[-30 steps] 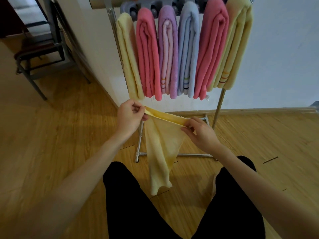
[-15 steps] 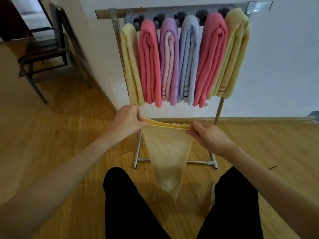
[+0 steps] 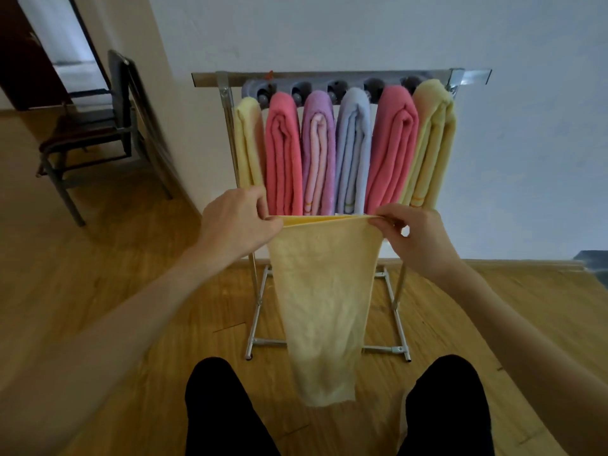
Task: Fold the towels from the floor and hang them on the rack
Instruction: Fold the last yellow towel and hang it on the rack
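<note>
at the centre of the frame a pale yellow towel point(image 3: 320, 301) hangs stretched by its top edge between two hands. the left hand point(image 3: 235, 222) pinches the left corner, the right hand point(image 3: 416, 233) pinches the right corner with thumb and fingers curled. the towel narrows downward and its lower end hangs between the person's black-clad legs point(image 3: 223, 409), above the wooden floor point(image 3: 98, 291). behind it, a metal rack point(image 3: 329, 77) against the white wall carries six folded towels point(image 3: 355, 149): yellow, pink, purple, blue, pink, yellow. a dark chair point(image 3: 95, 126) stands at upper left.
</note>
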A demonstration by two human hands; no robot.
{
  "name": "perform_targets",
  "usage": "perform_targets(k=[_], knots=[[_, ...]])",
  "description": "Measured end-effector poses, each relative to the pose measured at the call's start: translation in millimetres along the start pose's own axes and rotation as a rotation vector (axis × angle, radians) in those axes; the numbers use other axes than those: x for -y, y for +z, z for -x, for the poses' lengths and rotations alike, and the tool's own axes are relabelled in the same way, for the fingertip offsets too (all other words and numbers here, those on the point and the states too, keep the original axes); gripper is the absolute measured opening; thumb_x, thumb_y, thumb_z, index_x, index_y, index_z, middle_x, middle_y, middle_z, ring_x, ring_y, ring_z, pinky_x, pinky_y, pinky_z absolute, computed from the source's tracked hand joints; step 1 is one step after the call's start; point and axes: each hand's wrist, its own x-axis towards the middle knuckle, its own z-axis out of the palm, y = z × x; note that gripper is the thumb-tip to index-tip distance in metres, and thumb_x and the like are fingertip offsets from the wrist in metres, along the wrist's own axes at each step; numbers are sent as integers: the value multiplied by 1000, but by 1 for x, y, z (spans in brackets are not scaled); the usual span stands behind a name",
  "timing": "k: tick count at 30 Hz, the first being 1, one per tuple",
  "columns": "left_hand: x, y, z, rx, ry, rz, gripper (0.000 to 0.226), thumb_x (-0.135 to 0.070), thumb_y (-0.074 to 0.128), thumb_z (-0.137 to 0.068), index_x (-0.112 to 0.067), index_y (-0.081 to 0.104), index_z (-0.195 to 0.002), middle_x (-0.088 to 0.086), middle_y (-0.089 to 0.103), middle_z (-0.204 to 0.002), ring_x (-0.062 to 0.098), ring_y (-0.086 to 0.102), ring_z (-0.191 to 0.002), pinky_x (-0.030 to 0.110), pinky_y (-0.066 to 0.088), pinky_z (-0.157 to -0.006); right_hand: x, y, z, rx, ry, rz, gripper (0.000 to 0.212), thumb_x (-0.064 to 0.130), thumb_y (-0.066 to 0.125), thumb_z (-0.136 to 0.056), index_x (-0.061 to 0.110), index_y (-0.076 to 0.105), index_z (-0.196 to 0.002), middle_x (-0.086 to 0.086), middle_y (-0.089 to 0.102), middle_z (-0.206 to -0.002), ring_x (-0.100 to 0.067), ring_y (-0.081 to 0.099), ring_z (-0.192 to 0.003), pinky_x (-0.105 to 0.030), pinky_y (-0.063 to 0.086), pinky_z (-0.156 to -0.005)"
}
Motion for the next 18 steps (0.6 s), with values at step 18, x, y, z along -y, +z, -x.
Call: perform_targets(k=[18], knots=[[3, 31, 36, 749, 360, 169, 60, 8, 37, -84, -25, 46, -133, -11, 48, -122, 4, 46, -115, 10, 32, -91, 0, 24, -5, 214, 24, -35, 10, 6, 65, -87, 6, 74, -93, 10, 64, -75, 16, 55, -72, -2, 40, -68]])
